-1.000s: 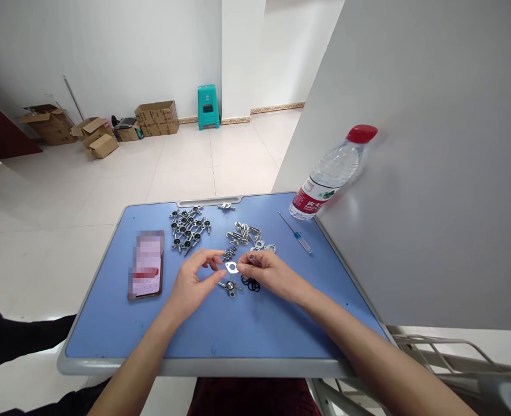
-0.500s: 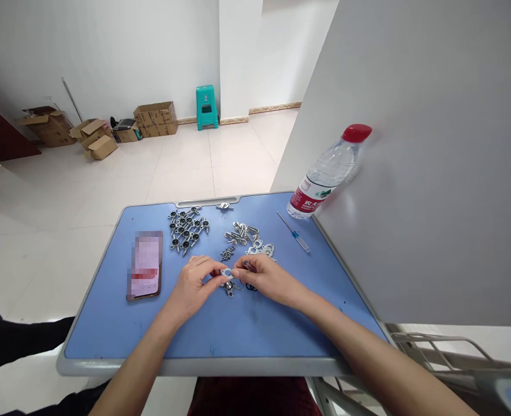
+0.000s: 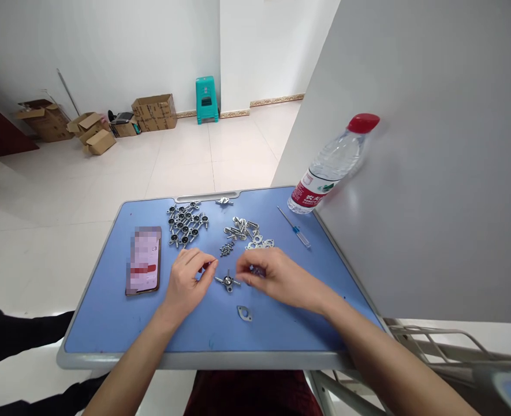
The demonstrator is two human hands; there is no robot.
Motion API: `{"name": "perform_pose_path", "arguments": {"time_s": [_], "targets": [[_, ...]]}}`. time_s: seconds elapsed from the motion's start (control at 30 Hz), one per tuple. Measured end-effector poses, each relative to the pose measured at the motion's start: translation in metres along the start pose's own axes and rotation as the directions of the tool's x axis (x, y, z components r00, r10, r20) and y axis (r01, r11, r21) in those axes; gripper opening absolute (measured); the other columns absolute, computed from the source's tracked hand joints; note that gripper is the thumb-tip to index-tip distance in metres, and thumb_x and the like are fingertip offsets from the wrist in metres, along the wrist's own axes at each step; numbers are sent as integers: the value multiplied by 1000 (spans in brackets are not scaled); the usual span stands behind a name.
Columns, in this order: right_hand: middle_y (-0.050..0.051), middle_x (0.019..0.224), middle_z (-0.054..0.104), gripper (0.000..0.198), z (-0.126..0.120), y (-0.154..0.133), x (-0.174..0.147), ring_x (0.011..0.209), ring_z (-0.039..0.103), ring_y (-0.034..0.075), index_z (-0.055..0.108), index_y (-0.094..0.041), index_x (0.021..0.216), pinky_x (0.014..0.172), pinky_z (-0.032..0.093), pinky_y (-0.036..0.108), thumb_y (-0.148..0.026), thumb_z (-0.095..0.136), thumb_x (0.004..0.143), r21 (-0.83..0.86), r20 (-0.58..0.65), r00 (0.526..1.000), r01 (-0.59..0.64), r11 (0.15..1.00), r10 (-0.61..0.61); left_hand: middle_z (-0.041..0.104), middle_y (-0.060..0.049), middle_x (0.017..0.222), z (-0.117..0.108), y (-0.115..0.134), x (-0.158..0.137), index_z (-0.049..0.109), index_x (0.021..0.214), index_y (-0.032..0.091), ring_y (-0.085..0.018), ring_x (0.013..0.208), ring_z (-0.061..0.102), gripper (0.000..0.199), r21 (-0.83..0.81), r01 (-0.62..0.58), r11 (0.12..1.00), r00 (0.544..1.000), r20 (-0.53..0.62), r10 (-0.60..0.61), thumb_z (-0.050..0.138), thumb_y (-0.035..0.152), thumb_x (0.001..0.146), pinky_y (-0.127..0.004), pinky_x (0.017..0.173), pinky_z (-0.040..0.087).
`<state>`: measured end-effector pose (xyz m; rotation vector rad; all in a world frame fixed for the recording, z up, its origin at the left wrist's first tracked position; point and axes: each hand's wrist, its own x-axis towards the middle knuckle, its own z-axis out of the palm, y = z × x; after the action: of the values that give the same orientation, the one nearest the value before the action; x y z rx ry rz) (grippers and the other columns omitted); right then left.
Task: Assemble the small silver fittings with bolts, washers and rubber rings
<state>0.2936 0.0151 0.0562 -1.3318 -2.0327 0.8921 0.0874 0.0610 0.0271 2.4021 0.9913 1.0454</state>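
Note:
My left hand (image 3: 190,279) hovers above the blue table, thumb and index fingertips pinched together; anything between them is too small to make out. To its right, a metal part with a round centre and several arms (image 3: 228,281) lies on the table between both hands. My right hand (image 3: 275,274) is just right of that part, fingers curled and smeared by motion, so its grip is unclear. Something dark and shiny (image 3: 257,270) shows partly behind those fingers. Nearer the front lies a single flat metal plate with holes (image 3: 244,313), touched by neither hand.
Similar dark-centred metal parts (image 3: 188,222) are grouped at back left. Small balls or screws (image 3: 227,249), shiny metal pieces (image 3: 241,228) and flat plates (image 3: 259,242) lie mid-table. Around them are a phone (image 3: 145,260), a screwdriver (image 3: 294,228) and a water bottle (image 3: 327,167).
The flat plate that was between my hands now lies on the table nearer the front. My hands have moved apart, uncovering the armed metal part.

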Motion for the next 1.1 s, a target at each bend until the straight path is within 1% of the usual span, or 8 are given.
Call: {"name": "perform_pose_path", "arguments": {"time_s": [0.07,0.17,0.33,0.47,0.6,0.83,1.0,1.1], "targets": [[0,80,67,8,-8,-6,-5,67,58,12,67,-20,87,60,37,23,-13,65,82,-143,258,966,39,989,-1,59,2,67,-2,-1,1,59,75,18,-13,63,50,19,-3,0,1000,1000,-21,0,53,16,92,-29,69,37],[3,85,68,14,-5,-16,-10,67,60,15,68,-19,91,55,30,25,-20,74,79,-361,395,915,73,930,82,57,3,66,-2,-2,3,58,73,18,-12,62,49,19,-21,21,1000,997,-75,-22,54,15,91,-28,67,37],[7,79,68,11,17,-22,-16,62,62,19,66,-13,84,50,24,29,-21,72,81,-553,381,914,106,827,137,56,3,65,-5,-3,4,59,73,19,-12,62,49,18,-63,57,996,993,-103,-63,55,16,90,-27,66,39],[6,78,69,6,25,-19,-17,58,60,16,65,-13,79,48,24,29,-10,65,84,-535,394,913,132,834,108,56,3,65,-6,-2,5,59,72,19,-13,61,49,19,-68,64,996,990,-121,-72,55,17,90,-28,66,40],[7,82,70,3,26,-15,-16,62,61,18,65,-12,85,49,26,28,-12,67,83,-523,376,916,87,848,138,56,2,66,-7,-2,4,60,74,19,-12,62,50,17,-82,40,996,991,-126,-50,55,16,90,-27,64,40],[6,85,68,20,33,-18,-18,59,57,15,61,-13,100,48,22,28,-21,70,84,-473,308,950,108,874,49,58,2,66,-8,-1,3,61,76,19,-12,62,50,15,-87,-32,996,989,-148,19,57,13,89,-27,63,42],[1,81,62,34,47,-23,-16,51,43,10,57,-23,118,47,14,26,-29,69,86,-401,401,911,272,875,-99,60,2,67,-9,2,2,60,75,19,-12,63,51,17,-113,-39,993,991,-130,25,56,14,90,-27,65,42],[0,81,61,27,54,-23,-13,47,37,9,60,-25,116,46,13,26,-29,64,89,-388,434,891,320,864,-135,58,1,66,-10,2,3,59,73,19,-13,63,51,18,-120,-7,993,991,-130,-9,55,16,91,-27,64,43]]}}
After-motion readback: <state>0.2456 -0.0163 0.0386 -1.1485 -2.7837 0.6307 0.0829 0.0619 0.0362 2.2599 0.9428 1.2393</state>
